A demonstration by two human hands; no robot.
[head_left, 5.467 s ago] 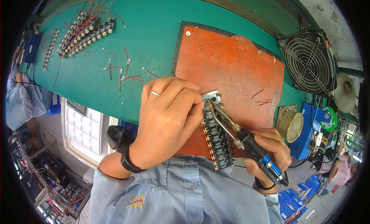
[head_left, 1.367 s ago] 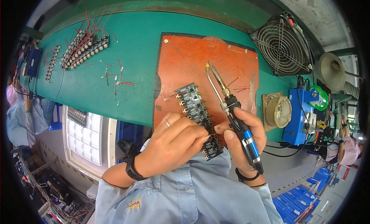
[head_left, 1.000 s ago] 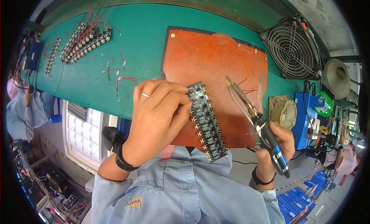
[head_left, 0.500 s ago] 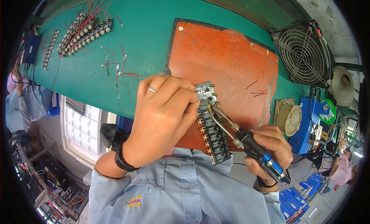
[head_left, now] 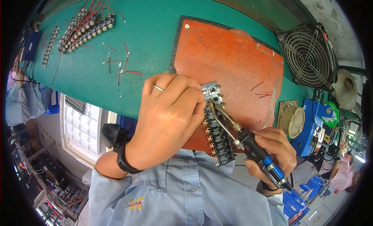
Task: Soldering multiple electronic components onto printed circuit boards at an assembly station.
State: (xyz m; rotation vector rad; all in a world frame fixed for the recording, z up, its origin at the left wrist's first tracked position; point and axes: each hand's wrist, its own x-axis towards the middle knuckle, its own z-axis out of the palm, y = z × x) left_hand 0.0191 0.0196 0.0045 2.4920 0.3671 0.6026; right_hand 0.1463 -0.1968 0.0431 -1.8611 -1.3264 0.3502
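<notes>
A panel of small circuit boards lies slantwise, its upper end on the orange mat and its lower end reaching over the near edge toward my shirt. My left hand is closed in a pinch at the panel's upper left edge. A speck of red shows beside its fingertips, but what they grip is hidden. My right hand wraps round the black and blue handle of a soldering iron with a thin metal feed tube alongside. The iron's tip and the tube's end meet over the upper part of the panel, close to my left fingertips.
Loose red wires lie on the mat, and others on the green table. Wired board strips are heaped far left. A caged fan, a round tan pad and a blue soldering unit stand at the right.
The view has shifted slightly, so the table and mat sit a little differently. Both hands, the soldering iron and the panel keep nearly the same places relative to each other.
</notes>
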